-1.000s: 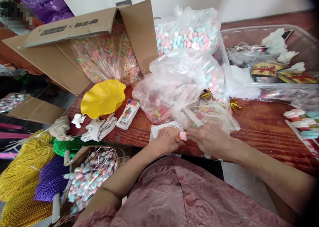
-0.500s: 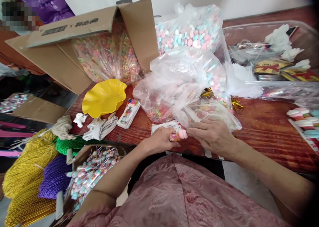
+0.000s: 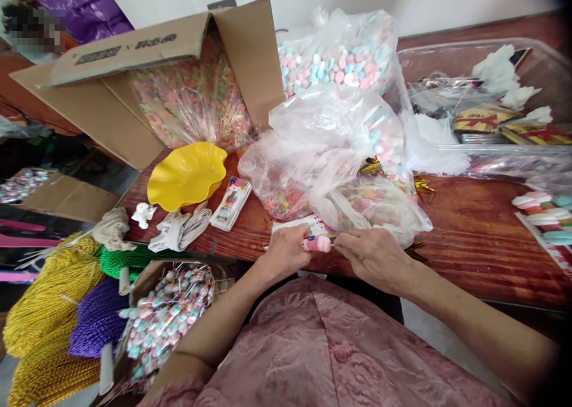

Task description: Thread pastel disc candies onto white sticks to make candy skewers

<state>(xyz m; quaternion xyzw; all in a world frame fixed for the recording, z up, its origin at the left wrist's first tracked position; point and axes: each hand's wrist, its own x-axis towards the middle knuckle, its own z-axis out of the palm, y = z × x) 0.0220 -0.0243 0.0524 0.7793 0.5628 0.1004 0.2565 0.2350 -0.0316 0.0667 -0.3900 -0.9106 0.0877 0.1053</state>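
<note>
My left hand (image 3: 288, 247) is closed around a pink candy skewer (image 3: 319, 244) with a small printed wrapper or label, above the front edge of the table. Rounded pink pieces stick out to the right of its fingers. The fingertips of my right hand (image 3: 375, 255) are pinched at the right end of those pieces, on what looks like a thin stick; the fingers hide most of it. Just behind the hands lies a white printed card or packet (image 3: 304, 223), partly covered. Beyond it sits a clear bag of small colourful candies (image 3: 286, 198).
Behind are a bag of pastel candies (image 3: 339, 67) and a cardboard box (image 3: 250, 55). A yellow wavy dish (image 3: 187, 174) and a packet stack (image 3: 231, 204) stand left. The clear tray (image 3: 447, 52) is at back right. Below left, a box holds candy sticks (image 3: 170, 311).
My right hand has shifted slightly down and left, and gold tinsel now shows beside it. The pink pieces have turned and moved a little left with my left hand.
</note>
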